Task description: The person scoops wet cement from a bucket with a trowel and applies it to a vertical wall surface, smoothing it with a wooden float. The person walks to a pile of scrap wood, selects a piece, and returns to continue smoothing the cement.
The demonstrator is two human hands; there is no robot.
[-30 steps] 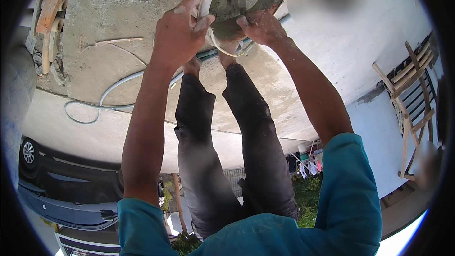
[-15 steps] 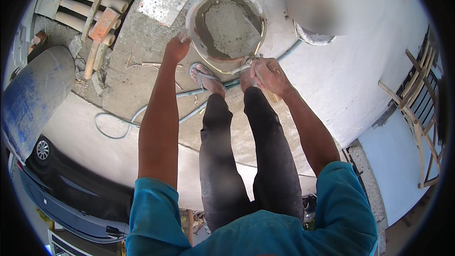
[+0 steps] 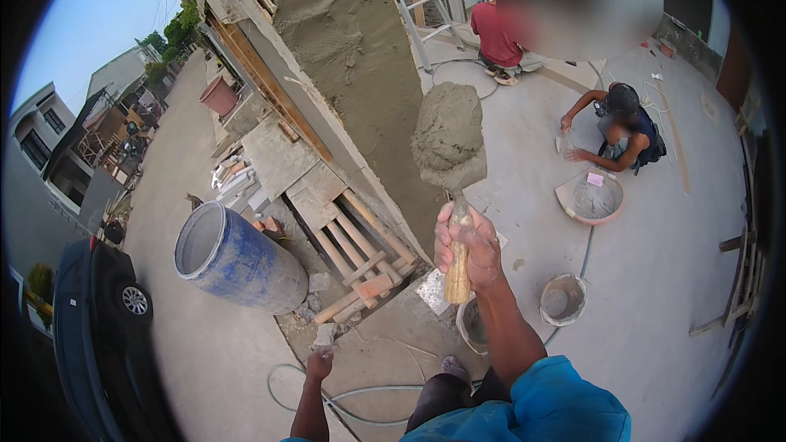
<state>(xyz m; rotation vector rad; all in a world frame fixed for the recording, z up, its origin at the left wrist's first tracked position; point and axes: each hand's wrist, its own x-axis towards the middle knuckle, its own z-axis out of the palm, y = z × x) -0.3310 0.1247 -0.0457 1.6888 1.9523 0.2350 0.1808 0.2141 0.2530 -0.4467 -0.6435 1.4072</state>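
Note:
My right hand grips the wooden handle of a trowel, whose blade carries a heaped lump of wet grey mortar above a fresh mortar surface. My left hand hangs low at the bottom, fingers curled; whether anything is in them is unclear. Behind my right arm a bucket is partly hidden, next to a speckled board.
Two co-workers crouch on the pale floor, near a ladder and a basin. A second bucket, blue drum, timber pile and hoses lie around; a dark car stands left.
My left hand has let go of the bucket rim and moved down and away. My right hand has lifted a loaded trowel out from the bucket, and the view has swung up toward the mortar surface.

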